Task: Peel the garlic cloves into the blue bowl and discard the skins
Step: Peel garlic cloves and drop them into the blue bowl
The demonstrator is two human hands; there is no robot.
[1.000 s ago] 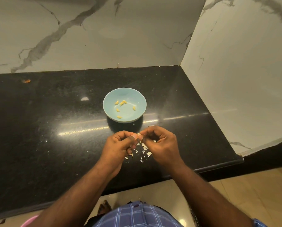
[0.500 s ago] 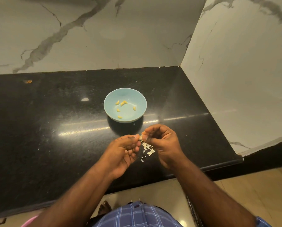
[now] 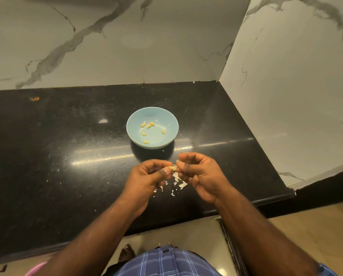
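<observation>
Marble-veined white walls meet in the far right corner behind a black polished counter [image 3: 47, 156], which carries everything I am working with. Toward the middle of the counter, a little nearer its back edge than its front, sits the blue bowl [image 3: 171, 124], upright, with six small yellowish peeled cloves [image 3: 149, 125] scattered across its bottom, most of them on the left half and one nearer the right wall.

Both of my hands hover above the counter between the bowl and the front edge. My left hand [image 3: 144, 180] has its fingers curled in, thumb pressing forward, and pinches one end of a garlic clove [image 3: 173, 167]. My right hand [image 3: 198, 172] has its fingers curled too, with thumb and fingertips closing on the other end of the same clove, where a pale flake of skin sticks up. So the clove is held between the two hands, off the surface and just short of the bowl's near rim.

Under my hands a loose litter of white skins [image 3: 179, 182] lies on the counter, close to the front edge, with a few tiny flecks strewn farther left. A small orange spot [image 3: 34, 99] marks the counter near its back left. Below the front edge I see tan floor tiles [image 3: 306, 236] and my blue checked cloth [image 3: 166, 261].
</observation>
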